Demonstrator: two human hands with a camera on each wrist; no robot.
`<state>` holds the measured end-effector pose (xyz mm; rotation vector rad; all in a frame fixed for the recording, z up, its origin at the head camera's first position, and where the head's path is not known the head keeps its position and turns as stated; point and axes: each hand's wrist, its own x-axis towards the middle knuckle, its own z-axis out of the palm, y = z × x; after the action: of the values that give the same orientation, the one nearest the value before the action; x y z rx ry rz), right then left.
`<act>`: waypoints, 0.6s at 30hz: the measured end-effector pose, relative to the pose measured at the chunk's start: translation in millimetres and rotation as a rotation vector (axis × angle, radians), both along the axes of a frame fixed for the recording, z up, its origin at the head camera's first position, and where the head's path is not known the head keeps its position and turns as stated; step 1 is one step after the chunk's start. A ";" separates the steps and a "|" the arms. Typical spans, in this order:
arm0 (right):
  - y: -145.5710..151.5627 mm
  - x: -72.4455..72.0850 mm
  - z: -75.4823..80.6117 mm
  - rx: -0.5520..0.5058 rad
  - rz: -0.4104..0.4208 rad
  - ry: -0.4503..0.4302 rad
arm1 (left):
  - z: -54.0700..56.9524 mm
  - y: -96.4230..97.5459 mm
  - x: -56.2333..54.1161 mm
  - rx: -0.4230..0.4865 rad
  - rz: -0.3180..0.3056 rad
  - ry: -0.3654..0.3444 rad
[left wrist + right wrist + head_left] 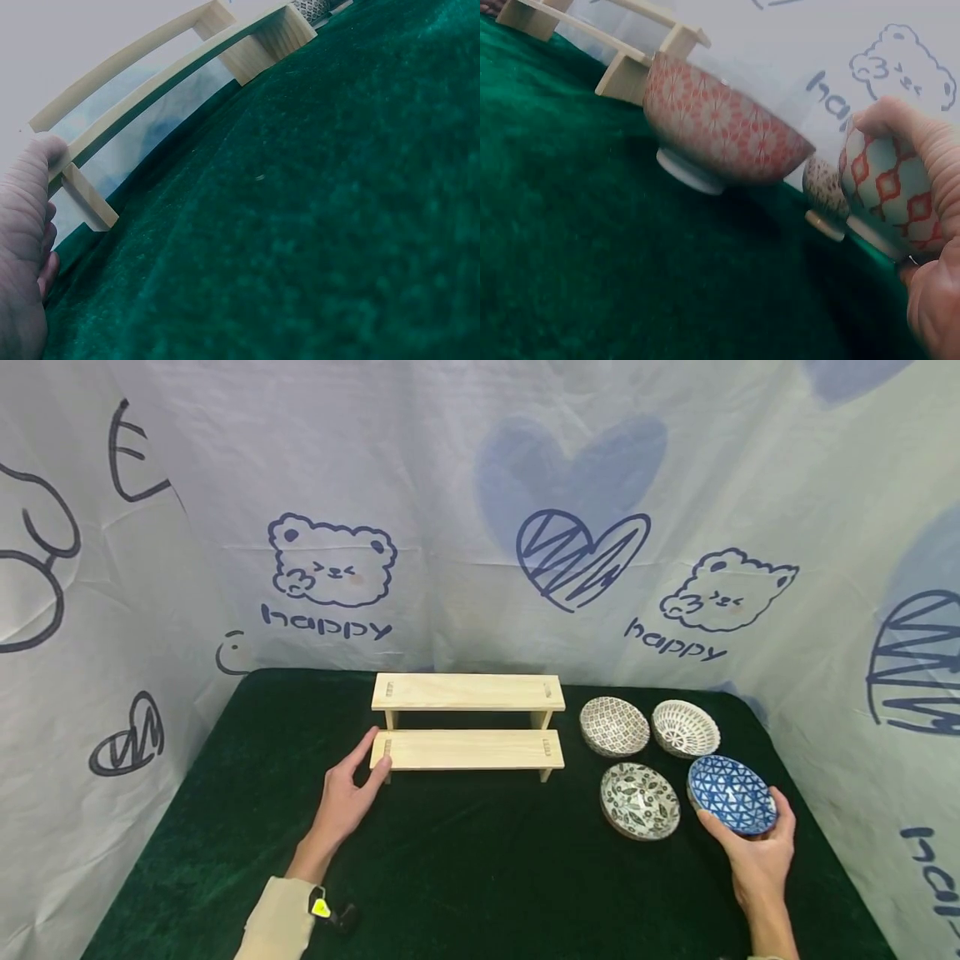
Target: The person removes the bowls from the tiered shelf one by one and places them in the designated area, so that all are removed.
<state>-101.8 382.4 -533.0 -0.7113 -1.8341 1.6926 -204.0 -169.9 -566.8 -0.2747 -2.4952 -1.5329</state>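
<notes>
On the right of the head view, my right hand (761, 852) grips a bowl (732, 794) with a blue-and-white triangle inside, thumb and fingers on opposite sides of it. Seen from the right wrist, this bowl's outside (889, 187) is pale with red-orange diamonds, and it tilts. My left hand (348, 797) grips the left end of the lower board of a two-step wooden shelf (468, 750), its thumb at the front edge. From the left wrist, the thumb (49, 150) lies against the board's end, with the other fingers curled lower down.
Left of the held bowl stands a leaf-patterned bowl (640, 802), its outside pink-flowered (716, 124). Behind are a brown-lattice bowl (614, 727) and a white patterned bowl (685, 728). Dark green cloth (480, 868) covers the table; printed curtains (450, 527) hang behind and at both sides.
</notes>
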 end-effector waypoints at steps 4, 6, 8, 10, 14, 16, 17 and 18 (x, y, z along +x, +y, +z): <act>3.0 1.3 -9.4 0.025 -0.020 -0.063 | -0.3 0.8 1.8 0.005 0.002 -0.005; 4.0 1.4 -12.9 0.029 -0.024 -0.076 | -0.3 1.2 1.8 0.003 0.002 -0.004; 5.0 1.1 -15.8 0.031 -0.023 -0.085 | -0.4 1.6 1.5 0.000 0.003 0.000; 5.9 0.6 -18.4 0.032 -0.021 -0.093 | -0.5 1.8 1.1 -0.001 0.003 0.004; 7.3 -0.1 -22.2 0.044 -0.014 -0.116 | -0.4 1.6 0.5 0.004 0.004 0.011; 7.8 -0.1 -23.2 0.044 -0.013 -0.117 | -0.7 1.3 0.5 0.005 0.003 0.012; 8.0 -0.2 -23.6 0.040 -0.012 -0.115 | -0.9 1.2 0.7 0.005 0.003 0.012; 8.3 -0.2 -23.9 0.037 -0.010 -0.110 | -1.2 1.0 1.1 0.006 0.003 0.012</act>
<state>-102.0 390.7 -556.8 -0.8119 -1.9280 1.6384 -202.9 -169.0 -568.1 -0.2783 -2.4799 -1.5325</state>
